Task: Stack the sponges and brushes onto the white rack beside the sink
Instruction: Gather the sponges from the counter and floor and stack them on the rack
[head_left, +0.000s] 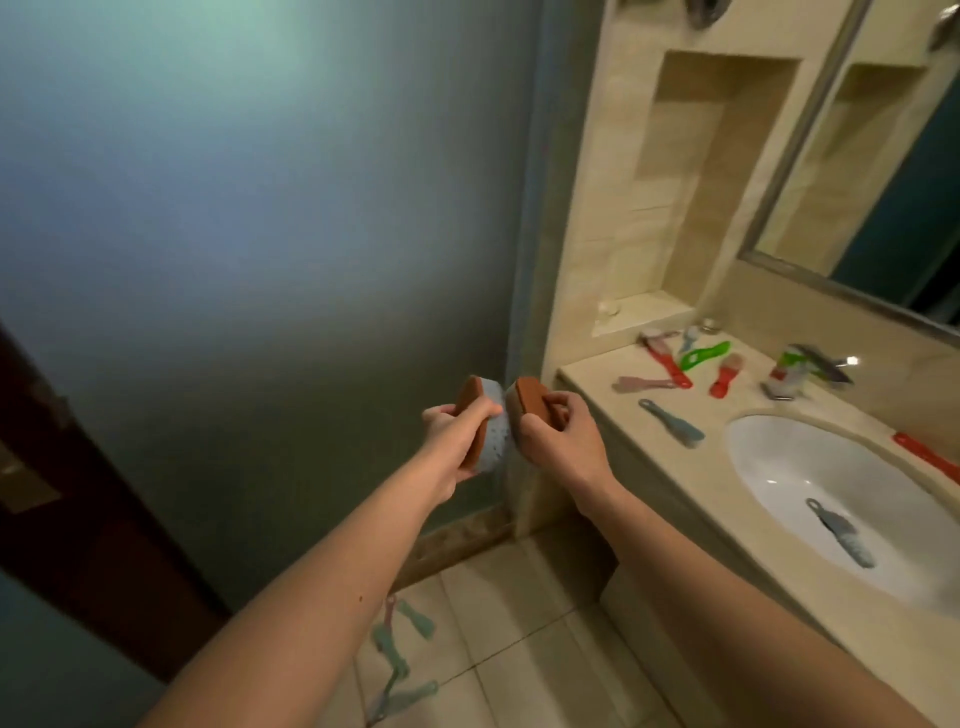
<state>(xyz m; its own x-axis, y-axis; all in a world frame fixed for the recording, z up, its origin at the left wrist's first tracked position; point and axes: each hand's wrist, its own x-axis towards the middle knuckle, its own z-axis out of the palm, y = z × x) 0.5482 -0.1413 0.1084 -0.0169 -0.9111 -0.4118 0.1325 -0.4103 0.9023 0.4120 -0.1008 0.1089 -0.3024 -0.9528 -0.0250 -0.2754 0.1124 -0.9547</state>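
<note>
Two bare forearms, the left (311, 597) and the right (727, 597), reach in from the bottom edge toward the centre of the frame.

The left hand (452, 441) grips one sponge (493, 436), blue-grey with an orange-brown backing. Its fingers are curled over the backing and the thumb is underneath. The right hand (563, 436) grips a second sponge (532, 397) of the same kind, with fingers and thumb pinching its orange-brown backing.

Both sponges are held in the air, just left of the counter (597, 379) and in front of the frosted glass panel (260, 234). Their blue-grey faces are turned toward each other. Whether they touch cannot be told.

- On the counter, right of centre, lie a red brush (670, 364), a green brush (704, 356), a small red brush (724, 379), a pinkish brush (644, 384) and a blue-grey brush (672, 422).
- Another blue-grey brush (841, 532) lies inside the white sink (779, 493), at lower right.
- More brushes (400, 660) lie on the floor tiles at bottom centre.
</note>
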